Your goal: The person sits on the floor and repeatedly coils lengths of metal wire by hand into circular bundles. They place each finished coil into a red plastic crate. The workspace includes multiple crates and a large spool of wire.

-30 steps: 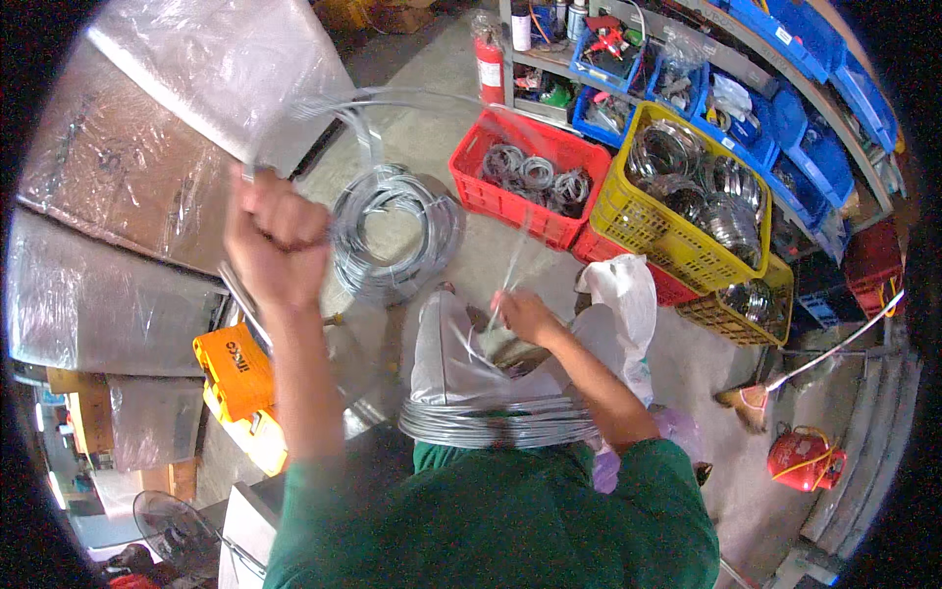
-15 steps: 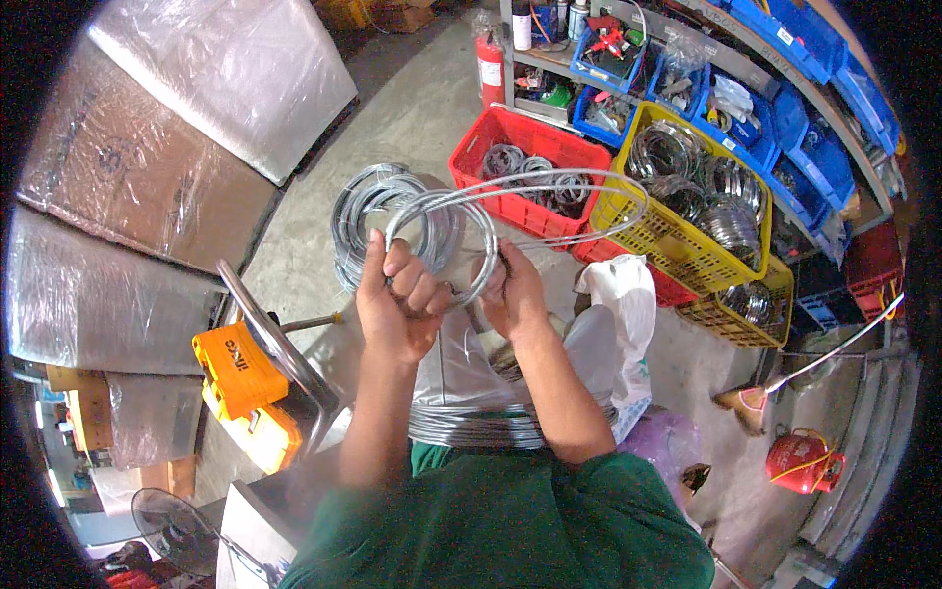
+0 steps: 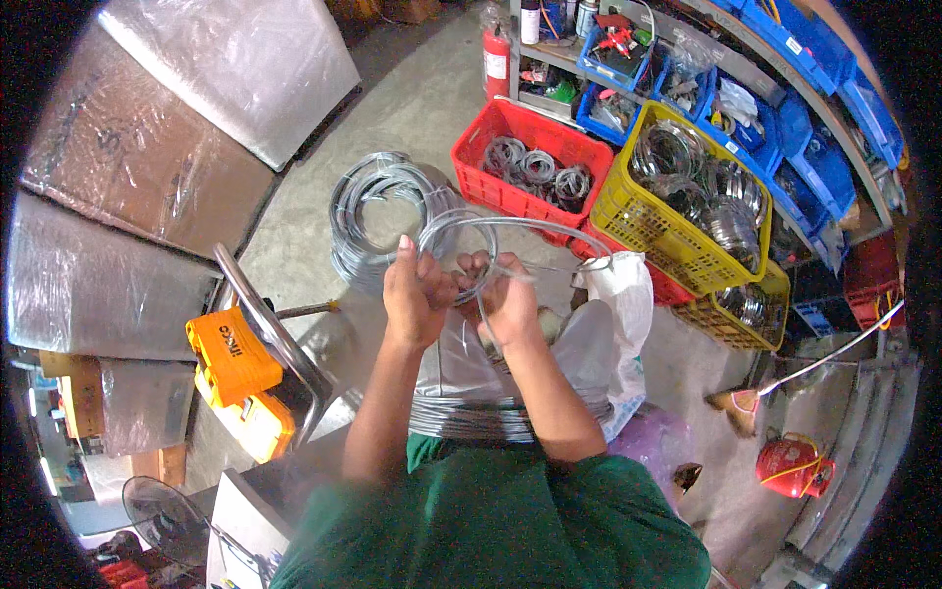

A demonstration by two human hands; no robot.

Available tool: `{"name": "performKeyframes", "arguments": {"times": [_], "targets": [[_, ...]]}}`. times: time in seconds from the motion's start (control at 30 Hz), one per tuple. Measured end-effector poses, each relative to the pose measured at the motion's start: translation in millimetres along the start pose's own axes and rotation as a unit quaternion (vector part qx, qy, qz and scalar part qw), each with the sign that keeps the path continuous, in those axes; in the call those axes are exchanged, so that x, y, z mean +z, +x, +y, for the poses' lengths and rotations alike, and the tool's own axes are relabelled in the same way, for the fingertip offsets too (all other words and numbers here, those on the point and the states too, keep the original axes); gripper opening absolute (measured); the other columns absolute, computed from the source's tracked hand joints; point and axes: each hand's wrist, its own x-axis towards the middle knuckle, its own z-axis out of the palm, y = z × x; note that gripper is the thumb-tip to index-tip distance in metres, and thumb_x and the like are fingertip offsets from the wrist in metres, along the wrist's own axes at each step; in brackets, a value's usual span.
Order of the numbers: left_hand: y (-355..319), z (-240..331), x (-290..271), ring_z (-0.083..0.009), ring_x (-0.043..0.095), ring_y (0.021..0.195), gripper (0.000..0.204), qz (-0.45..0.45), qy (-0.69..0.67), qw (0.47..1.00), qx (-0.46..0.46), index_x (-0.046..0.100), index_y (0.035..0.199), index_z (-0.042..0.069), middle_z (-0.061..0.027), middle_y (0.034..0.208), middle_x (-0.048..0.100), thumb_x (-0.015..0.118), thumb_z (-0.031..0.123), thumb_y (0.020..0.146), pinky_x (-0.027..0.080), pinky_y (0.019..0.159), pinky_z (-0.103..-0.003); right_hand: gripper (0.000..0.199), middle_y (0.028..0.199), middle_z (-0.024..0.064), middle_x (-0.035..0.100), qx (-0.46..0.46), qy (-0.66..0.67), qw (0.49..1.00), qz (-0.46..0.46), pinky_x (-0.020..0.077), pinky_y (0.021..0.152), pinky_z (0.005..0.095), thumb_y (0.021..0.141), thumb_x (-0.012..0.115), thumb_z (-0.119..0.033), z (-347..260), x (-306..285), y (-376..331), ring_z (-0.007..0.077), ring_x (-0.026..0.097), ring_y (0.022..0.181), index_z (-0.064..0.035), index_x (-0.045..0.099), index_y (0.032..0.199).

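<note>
A small coil of grey wire cable (image 3: 493,236) is held up in front of me. My left hand (image 3: 418,294) grips its left side, thumb pointing up and fingers curled in. Close beside it, my right hand (image 3: 507,306) closes around the coil's lower right part, partly blurred. A loose length of the cable arcs out to the right past the hands, and a strand hangs down over the right wrist. Beyond the left hand, a larger coil of grey cable (image 3: 345,221) lies on the floor. Another thick coil (image 3: 461,418) rests across my lap.
Red (image 3: 530,203) and yellow (image 3: 667,257) crates of wire coils stand ahead right, below shelves with blue bins (image 3: 812,162). Wrapped boxes (image 3: 147,147) line the left, near a metal bar (image 3: 265,319) and orange cases (image 3: 234,358). A white sack (image 3: 620,304) is right of my knees.
The loose arc of cable on the right has drawn in and become shorter. My hands have come slightly lower, the right one turning inward near the left.
</note>
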Motion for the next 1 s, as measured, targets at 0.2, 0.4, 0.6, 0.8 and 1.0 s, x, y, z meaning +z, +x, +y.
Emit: {"name": "performKeyframes", "arguments": {"times": [0.2, 0.4, 0.6, 0.8, 1.0], "targets": [[0, -9, -8, -0.0091, 0.026, 0.047, 0.05, -0.018, 0.035, 0.999, 0.008, 0.035, 0.064, 0.016, 0.0047, 0.056, 0.027, 0.047, 0.047, 0.1, 0.021, 0.045, -0.027, 0.03, 0.09, 0.0063, 0.057, -0.021, -0.007, 1.0, -0.001, 0.0497, 0.086, 0.0415, 0.092, 0.05, -0.035, -14, -10, 6, 0.0264, 0.056, 0.098, -0.0068, 0.06, 0.09], [0, -14, -7, -0.0082, 0.023, 0.045, 0.053, -0.018, 0.04, 0.999, 0.02, 0.033, 0.06, 0.015, 0.0049, 0.054, 0.027, 0.044, 0.046, 0.101, 0.019, 0.043, -0.027, 0.031, 0.092, 0.0054, 0.054, -0.048, -0.052, 0.992, -0.108, 0.0459, 0.095, 0.0432, 0.096, 0.053, -0.039, -6, -22, 2, 0.0279, 0.051, 0.117, -0.0088, 0.054, 0.089], [1, -18, 3, -0.0076, 0.026, 0.045, 0.049, 0.025, 0.039, 0.999, -0.008, 0.036, 0.064, 0.014, 0.0051, 0.055, 0.029, 0.045, 0.045, 0.102, 0.021, 0.043, -0.026, 0.022, 0.097, 0.0059, 0.052, -0.026, -0.126, 0.984, -0.123, 0.0397, 0.103, 0.0421, 0.094, 0.059, -0.03, -20, -40, -3, 0.028, 0.045, 0.129, -0.0106, 0.05, 0.089], [3, -21, -1, -0.008, 0.029, 0.046, 0.047, 0.019, 0.054, 0.998, -0.012, 0.038, 0.066, 0.014, 0.0048, 0.056, 0.032, 0.047, 0.044, 0.101, 0.023, 0.043, -0.027, 0.015, 0.112, 0.0122, 0.062, 0.074, -0.275, 0.959, -0.014, 0.0518, 0.089, 0.0411, 0.095, 0.057, -0.01, -38, -20, -23, 0.0286, 0.062, 0.107, -0.0084, 0.053, 0.11], [14, -27, -22, -0.0089, 0.029, 0.045, 0.045, 0.012, 0.066, 0.998, -0.016, 0.04, 0.066, 0.016, 0.0049, 0.056, 0.032, 0.049, 0.045, 0.1, 0.025, 0.043, -0.027, 0.028, 0.094, 0.008, 0.063, 0.16, -0.58, 0.794, 0.085, 0.0443, 0.054, 0.0258, 0.098, 0.054, -0.017, -71, 5, -63, 0.0122, 0.056, 0.067, -0.0091, 0.056, 0.125]]}}
